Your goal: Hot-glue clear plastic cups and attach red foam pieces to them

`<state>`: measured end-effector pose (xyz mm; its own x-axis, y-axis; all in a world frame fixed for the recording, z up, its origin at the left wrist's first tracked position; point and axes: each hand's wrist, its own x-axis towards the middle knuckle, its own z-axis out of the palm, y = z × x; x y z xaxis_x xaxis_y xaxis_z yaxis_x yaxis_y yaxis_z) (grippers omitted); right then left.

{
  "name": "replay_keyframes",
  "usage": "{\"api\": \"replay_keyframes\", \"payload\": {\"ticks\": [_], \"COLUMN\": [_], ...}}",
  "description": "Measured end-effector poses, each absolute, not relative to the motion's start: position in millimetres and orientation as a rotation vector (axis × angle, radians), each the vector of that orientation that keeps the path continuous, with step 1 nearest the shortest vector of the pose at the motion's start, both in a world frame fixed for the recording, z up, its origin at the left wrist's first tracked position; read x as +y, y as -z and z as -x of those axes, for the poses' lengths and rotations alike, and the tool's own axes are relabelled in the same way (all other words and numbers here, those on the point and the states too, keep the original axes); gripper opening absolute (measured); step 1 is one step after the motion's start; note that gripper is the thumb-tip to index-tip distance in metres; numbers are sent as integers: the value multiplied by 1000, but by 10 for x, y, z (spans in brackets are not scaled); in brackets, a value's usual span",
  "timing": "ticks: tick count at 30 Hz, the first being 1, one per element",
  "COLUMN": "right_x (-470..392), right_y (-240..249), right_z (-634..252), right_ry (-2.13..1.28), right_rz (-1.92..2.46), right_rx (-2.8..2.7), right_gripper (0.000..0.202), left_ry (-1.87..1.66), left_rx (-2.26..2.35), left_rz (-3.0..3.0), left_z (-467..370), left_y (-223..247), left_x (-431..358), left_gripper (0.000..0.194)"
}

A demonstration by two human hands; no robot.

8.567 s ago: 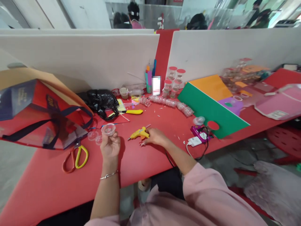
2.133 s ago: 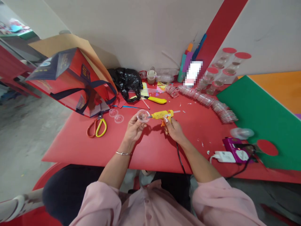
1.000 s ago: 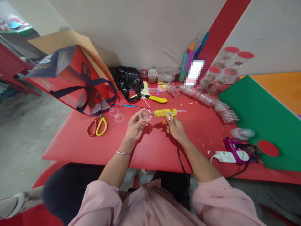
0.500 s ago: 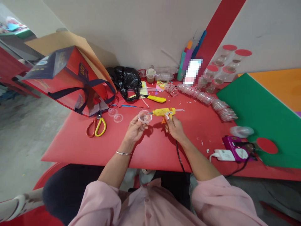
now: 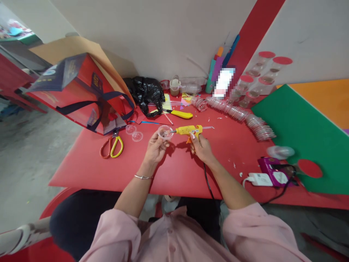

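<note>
Near the middle of the red table, my left hand (image 5: 157, 147) grips a clear plastic cup (image 5: 165, 133) by its side, fingers wrapped round it. My right hand (image 5: 201, 146) is closed round the handle of a yellow glue gun (image 5: 187, 130). The gun points left, its metal nozzle at the cup's rim. A clear glue stick (image 5: 208, 127) sticks out of the gun's back. Left of the cup, two small clear plastic domes (image 5: 137, 136) lie beside scissors (image 5: 116, 146) with one red and one yellow handle. Behind the gun rests a yellow cutter (image 5: 181, 114).
A red bag (image 5: 79, 94) and a black plastic bag (image 5: 145, 92) stand at the back left. Stacked clear cups (image 5: 259, 127) curve along the right. A purple power box (image 5: 275, 173) with cables and a green board (image 5: 308, 145) lie further right.
My left hand and the cup have shifted slightly to the left, and the cup's opening sits a little higher. The glue gun has moved slightly left too.
</note>
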<state>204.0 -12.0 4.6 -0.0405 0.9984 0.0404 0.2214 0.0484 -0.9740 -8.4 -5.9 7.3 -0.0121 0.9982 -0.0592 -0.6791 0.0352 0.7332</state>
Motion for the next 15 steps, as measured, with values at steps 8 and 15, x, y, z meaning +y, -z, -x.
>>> {"api": "replay_keyframes", "payload": {"ticks": [8, 15], "right_x": [-121, -123], "right_y": [-76, -110], "right_z": [-2041, -2049], "right_ry": [-1088, -1093], "right_rz": [1322, 1327], "right_rx": [-1404, -1383], "right_gripper": [48, 49], "left_ry": [-1413, -1354], "left_rx": [637, 606], "left_rz": [-648, -693], "left_z": [82, 99], "left_y": [-53, -46], "left_x": [-90, -120], "left_gripper": [48, 57]}}
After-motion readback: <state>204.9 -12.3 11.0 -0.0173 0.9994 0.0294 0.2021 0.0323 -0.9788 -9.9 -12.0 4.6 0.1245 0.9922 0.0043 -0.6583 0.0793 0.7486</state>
